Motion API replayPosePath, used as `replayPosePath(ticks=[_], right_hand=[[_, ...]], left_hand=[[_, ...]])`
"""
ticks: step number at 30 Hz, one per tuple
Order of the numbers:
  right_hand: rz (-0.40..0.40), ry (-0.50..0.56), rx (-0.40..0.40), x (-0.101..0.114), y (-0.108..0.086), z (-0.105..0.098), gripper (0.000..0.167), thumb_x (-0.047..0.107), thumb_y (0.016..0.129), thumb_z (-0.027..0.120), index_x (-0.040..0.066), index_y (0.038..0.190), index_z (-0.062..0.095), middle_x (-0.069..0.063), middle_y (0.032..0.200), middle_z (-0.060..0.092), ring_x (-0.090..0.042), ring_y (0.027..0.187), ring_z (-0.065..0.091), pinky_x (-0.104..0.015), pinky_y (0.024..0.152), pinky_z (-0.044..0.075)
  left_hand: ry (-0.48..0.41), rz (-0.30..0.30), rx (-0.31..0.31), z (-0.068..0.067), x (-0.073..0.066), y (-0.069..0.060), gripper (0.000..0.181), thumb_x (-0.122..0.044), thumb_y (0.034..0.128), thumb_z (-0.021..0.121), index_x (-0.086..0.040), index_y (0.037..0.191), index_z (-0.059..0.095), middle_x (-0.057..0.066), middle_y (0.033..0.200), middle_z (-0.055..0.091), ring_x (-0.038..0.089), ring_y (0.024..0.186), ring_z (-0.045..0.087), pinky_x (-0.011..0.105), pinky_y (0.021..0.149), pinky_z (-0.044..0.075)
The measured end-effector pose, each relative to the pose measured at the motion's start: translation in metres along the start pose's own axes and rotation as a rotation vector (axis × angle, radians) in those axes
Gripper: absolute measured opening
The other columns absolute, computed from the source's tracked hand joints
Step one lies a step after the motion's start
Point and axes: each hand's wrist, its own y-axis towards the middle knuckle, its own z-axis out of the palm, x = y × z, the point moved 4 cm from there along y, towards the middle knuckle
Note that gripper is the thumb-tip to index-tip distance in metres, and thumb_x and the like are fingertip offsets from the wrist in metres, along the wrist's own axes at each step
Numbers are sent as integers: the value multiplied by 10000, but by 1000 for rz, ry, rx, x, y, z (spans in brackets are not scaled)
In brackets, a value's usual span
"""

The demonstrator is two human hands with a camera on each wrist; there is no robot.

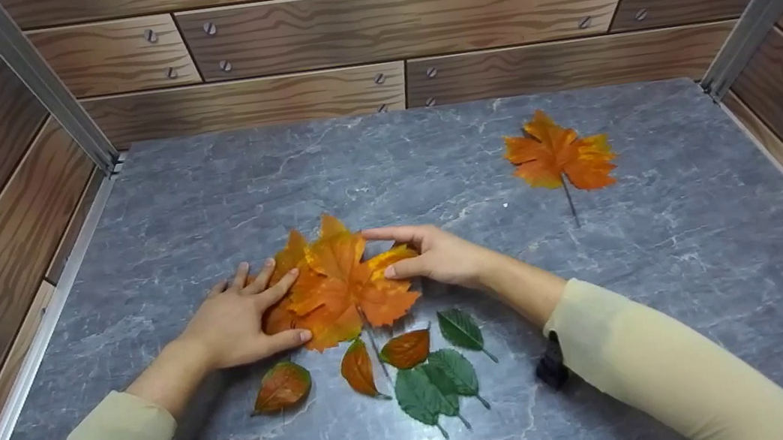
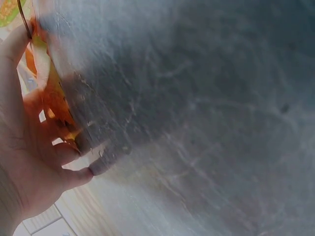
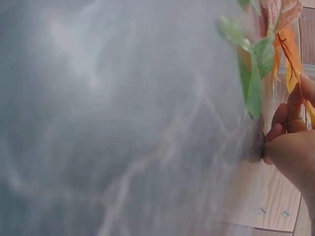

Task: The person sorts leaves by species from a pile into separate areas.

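Note:
In the head view, orange-yellow artificial maple leaves overlap left of the table's middle. The upper maple leaf (image 1: 349,275) lies over another maple leaf (image 1: 283,314), which shows along its left side. My left hand (image 1: 238,320) rests with spread fingers on the left edges of these leaves. From the right, my right hand (image 1: 438,255) pinches the upper leaf's edge, thumb on top and index finger stretched along the far side. The right wrist view shows the right hand's fingers (image 3: 290,120) at the orange leaf; part of the grip is cut off there.
Below the maple leaves lie several small green leaves (image 1: 422,394), with one green leaf (image 1: 460,330) apart. Red-brown leaves (image 1: 282,387) lie nearby. Another orange maple leaf (image 1: 560,152) with a dark stem lies far right on the grey marbled table (image 1: 665,229). Wood-patterned walls (image 1: 403,21) surround it.

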Motion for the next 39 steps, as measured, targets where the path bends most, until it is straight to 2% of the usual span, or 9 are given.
replayPosePath(ticks=[4,7,11,13,18,25,33,36,39], right_hand=[[-17,-2,-39,3,-5,-7,632,81,1006,731,248,1585,539,-147,1189,682,-176,860,714,-327,772,620],[-27,10,-79,6,-8,-12,611,79,1008,729,239,1572,556,-140,1243,681,-176,879,710,-322,794,618],[-59,85,-150,14,-11,-21,582,30,1010,709,174,1556,571,-138,1341,689,-215,983,725,-352,888,614],[-76,126,-196,18,-12,-27,572,7,1008,702,148,1549,576,-153,1337,687,-223,978,723,-360,888,617],[-138,160,-325,32,-13,-46,563,-25,1002,696,98,1537,576,-194,1242,699,-212,932,722,-333,837,624],[-206,184,-470,51,-15,-76,580,-45,992,705,97,1539,576,-187,1234,717,-201,924,740,-284,779,621],[-237,205,-585,58,-14,-112,566,-54,990,710,32,1531,567,-48,1070,768,-125,827,726,-251,739,612],[-215,203,-617,53,-14,-127,558,-31,1003,702,51,1539,567,-81,1149,742,-117,856,720,-244,758,607],[-159,164,-642,39,-15,-140,564,-8,1019,691,77,1558,552,-121,1367,645,-97,885,701,-228,772,595]], left_hand=[[-4,-1,2,1,1,1,1001,-848,925,515,-255,1699,289,189,1728,207,581,1533,177,783,1161,236],[-1,2,-2,1,1,0,1003,-849,922,519,-253,1698,295,189,1726,212,582,1532,179,780,1164,235],[2,5,-10,1,1,1,1007,-854,918,517,-255,1697,299,186,1724,220,583,1530,187,774,1170,231],[2,2,-9,1,2,2,1009,-858,915,518,-262,1697,293,177,1726,213,577,1533,183,767,1177,225],[-3,2,-5,2,2,2,1012,-858,915,515,-257,1699,290,182,1726,207,581,1531,177,777,1172,218],[-4,7,-18,1,1,1,1005,-851,920,518,-246,1695,307,197,1719,221,590,1525,187,784,1162,230],[-2,-2,-12,0,1,0,987,-848,930,504,-253,1694,311,196,1723,228,582,1529,197,786,1159,233],[-3,-1,-10,1,1,0,984,-842,930,513,-252,1692,315,194,1723,225,580,1531,190,781,1165,227],[-5,0,-9,1,0,1,984,-841,929,517,-248,1690,322,193,1723,222,581,1531,186,779,1169,221]])
